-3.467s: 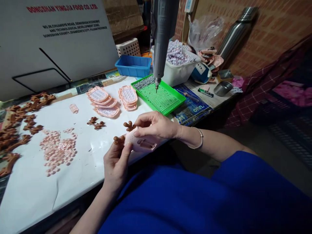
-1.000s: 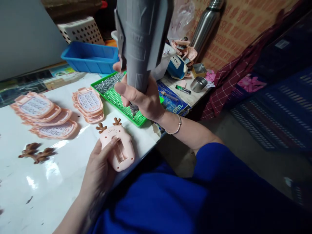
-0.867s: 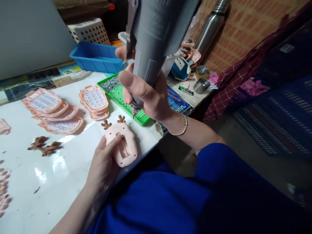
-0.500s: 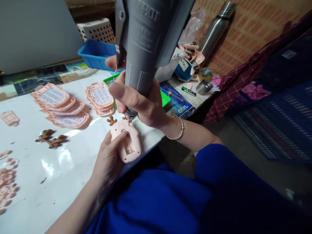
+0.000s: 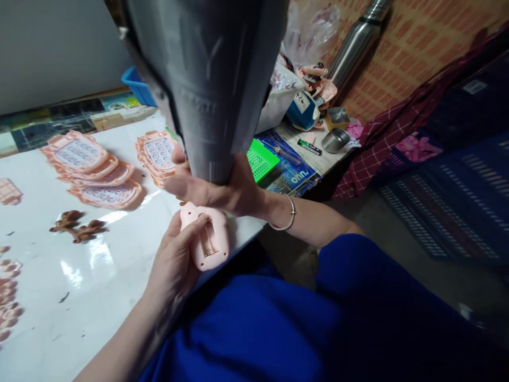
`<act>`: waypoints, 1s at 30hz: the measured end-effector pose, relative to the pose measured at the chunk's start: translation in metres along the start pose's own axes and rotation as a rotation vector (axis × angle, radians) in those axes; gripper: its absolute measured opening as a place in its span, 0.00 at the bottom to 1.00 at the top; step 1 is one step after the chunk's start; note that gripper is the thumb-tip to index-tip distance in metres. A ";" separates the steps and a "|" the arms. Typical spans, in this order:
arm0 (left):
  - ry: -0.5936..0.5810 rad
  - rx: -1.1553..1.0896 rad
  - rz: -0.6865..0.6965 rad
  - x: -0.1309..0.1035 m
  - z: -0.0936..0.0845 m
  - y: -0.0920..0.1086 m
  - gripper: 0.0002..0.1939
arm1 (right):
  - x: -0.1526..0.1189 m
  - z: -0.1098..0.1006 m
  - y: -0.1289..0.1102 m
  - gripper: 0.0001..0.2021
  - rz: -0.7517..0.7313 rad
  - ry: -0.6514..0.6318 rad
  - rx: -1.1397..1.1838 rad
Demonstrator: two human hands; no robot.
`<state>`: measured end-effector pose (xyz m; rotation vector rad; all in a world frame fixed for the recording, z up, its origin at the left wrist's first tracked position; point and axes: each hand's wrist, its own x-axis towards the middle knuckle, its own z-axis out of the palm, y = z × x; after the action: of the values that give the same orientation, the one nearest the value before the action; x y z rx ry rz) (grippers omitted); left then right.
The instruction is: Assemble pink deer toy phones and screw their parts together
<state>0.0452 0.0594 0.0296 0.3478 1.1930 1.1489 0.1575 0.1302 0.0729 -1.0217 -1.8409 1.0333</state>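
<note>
My left hand (image 5: pixel 178 246) is closed on a pink plastic toy phone (image 5: pixel 217 225), back side up at the table edge, its thumb by the open battery slot. Screw holes show near the corners of the phone. My right hand (image 5: pixel 230 193) is wrapped round a grey electric screwdriver (image 5: pixel 207 101), which points down over the top of the phone. The hand hides the screwdriver's tip, so I cannot tell if it touches a screw. Part of a brown antler piece (image 5: pixel 183 203) peeks out at the phone's upper end.
Stacked pink phone front shells (image 5: pixel 99 170) and another stack (image 5: pixel 155 154) stand on the white table (image 5: pixel 119 297). Brown antler parts (image 5: pixel 79 225) lie at left, small pink pieces (image 5: pixel 10 297) beyond. A green tray (image 5: pixel 262 161), metal cup (image 5: pixel 334 140) and steel flask (image 5: pixel 358 42) are at right.
The screwdriver and my right hand have come lower and nearer the phone, tilting so the tip is now hidden. The phone stays in my left hand, and the view has shifted slightly.
</note>
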 end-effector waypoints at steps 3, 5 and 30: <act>0.000 0.009 -0.007 0.000 0.000 0.001 0.20 | -0.003 0.005 0.003 0.13 0.031 0.048 0.069; -0.002 0.009 -0.017 0.000 0.001 0.002 0.20 | -0.004 0.002 0.002 0.10 0.004 0.064 0.180; 0.000 0.008 -0.068 -0.001 0.003 0.004 0.12 | 0.012 -0.031 0.029 0.31 -0.019 0.405 0.188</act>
<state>0.0461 0.0615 0.0347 0.3116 1.2010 1.0857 0.1883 0.1598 0.0611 -1.0119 -1.3965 0.8923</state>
